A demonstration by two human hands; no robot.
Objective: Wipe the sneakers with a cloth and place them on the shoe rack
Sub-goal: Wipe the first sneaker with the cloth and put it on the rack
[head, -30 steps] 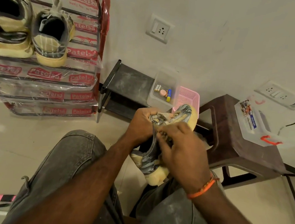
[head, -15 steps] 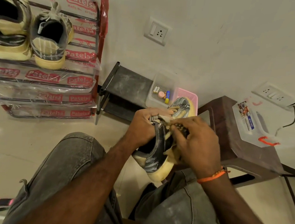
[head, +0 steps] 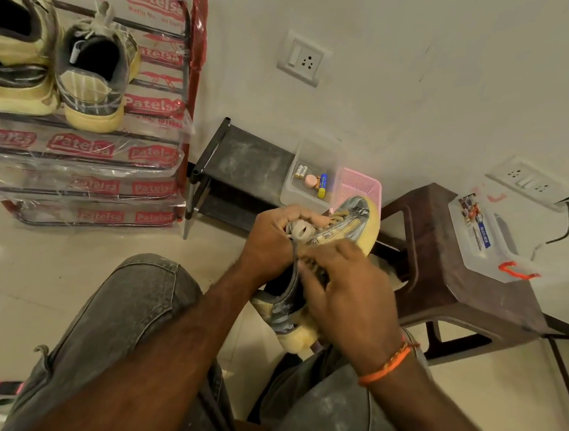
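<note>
Between my knees I hold a grey sneaker (head: 353, 218) with a yellowed sole, its toe pointing up toward the wall. My left hand (head: 274, 242) grips it at the tongue and laces. My right hand (head: 349, 289) presses a yellowish cloth (head: 300, 337) against the sneaker's side; most of the cloth is hidden under the fingers. At the upper left stands the shoe rack (head: 192, 69), wrapped in printed plastic. Two matching sneakers, one (head: 92, 71) beside the other (head: 12, 47), sit on its top shelf, heels toward me.
A low black shelf (head: 247, 157) against the wall carries a clear box (head: 316, 149) with batteries and a pink basket (head: 358, 184). To the right is a brown plastic stool (head: 458, 292) bearing a clear lidded container (head: 487, 240). The floor is pale tile.
My right hand has rubbed the cloth back and forth along the sneaker's side, and the sneaker has turned slightly in my left hand's grip. The rack and stool have not moved.
</note>
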